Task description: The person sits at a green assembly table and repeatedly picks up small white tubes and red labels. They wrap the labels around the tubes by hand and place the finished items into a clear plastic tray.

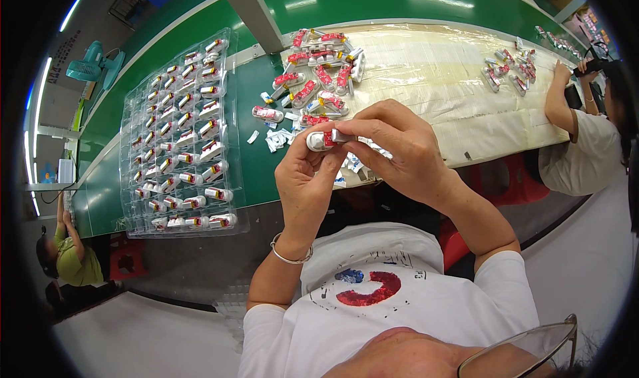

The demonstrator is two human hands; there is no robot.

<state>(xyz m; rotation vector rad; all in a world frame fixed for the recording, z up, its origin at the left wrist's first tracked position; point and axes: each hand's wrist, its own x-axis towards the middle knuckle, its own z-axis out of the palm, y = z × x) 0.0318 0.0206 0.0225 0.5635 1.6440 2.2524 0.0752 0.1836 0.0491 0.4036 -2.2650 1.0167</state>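
Both my hands meet over the table edge around a small white, rounded unit point(319, 141) with a red face and a silvery, block-like part at its right end. My left hand point(299, 175) grips its body between thumb and fingers. My right hand point(403, 155) pinches the silvery end with thumb and forefinger. Just beyond lies a pile of similar white oval units point(324, 78) with red faces, some with small cylinders in silver and yellow. Small white-and-blue paper scraps point(278, 139) are scattered by my left hand, with more partly hidden behind my right hand.
A clear plastic tray point(183, 138) filled with rows of such units stands to the left. Yellowish sheeting point(426, 78) covers the green table point(256, 171) on the right, where another small pile point(509, 68) lies. A metal post point(249, 11) rises behind. Co-workers sit at both sides.
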